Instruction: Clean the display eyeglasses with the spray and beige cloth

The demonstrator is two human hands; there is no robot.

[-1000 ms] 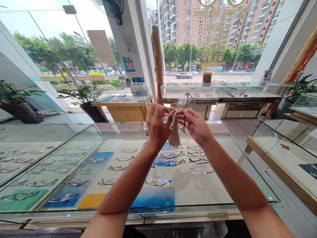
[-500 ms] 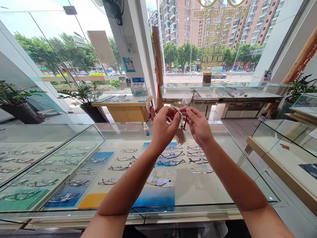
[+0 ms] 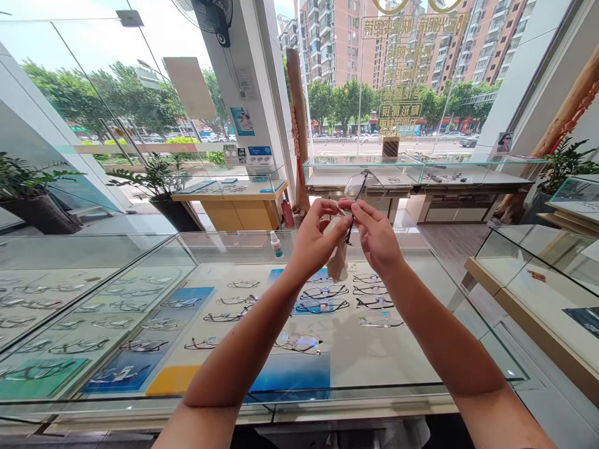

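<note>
Above the glass counter, my right hand [image 3: 378, 237] is closed on a pair of thin dark-framed eyeglasses [image 3: 365, 182], whose lenses stick up past the fingertips. Close against it, my left hand [image 3: 318, 240] pinches a beige cleaning cloth [image 3: 337, 265] that hangs down below the fingers. The fingertips of both hands meet at the frame, and the cloth touches the glasses there. Just what part the left fingers press is hidden. A small white spray bottle [image 3: 276, 244] stands upright on the counter, left of my left hand.
Beneath the hands, the glass display case [image 3: 355, 374] holds rows of eyeglasses [image 3: 299, 343] on white, blue and yellow panels. Another glass case [image 3: 543, 268] stands at the right. Further cases [image 3: 365, 163] line the window, near potted plants [image 3: 163, 181] and a wooden post [image 3: 296, 125].
My left hand has shifted slightly, its fingers spreading a little and the thumb moving toward the right hand. The cloth hangs lower and straighter. The right hand and glasses stay nearly in place.
</note>
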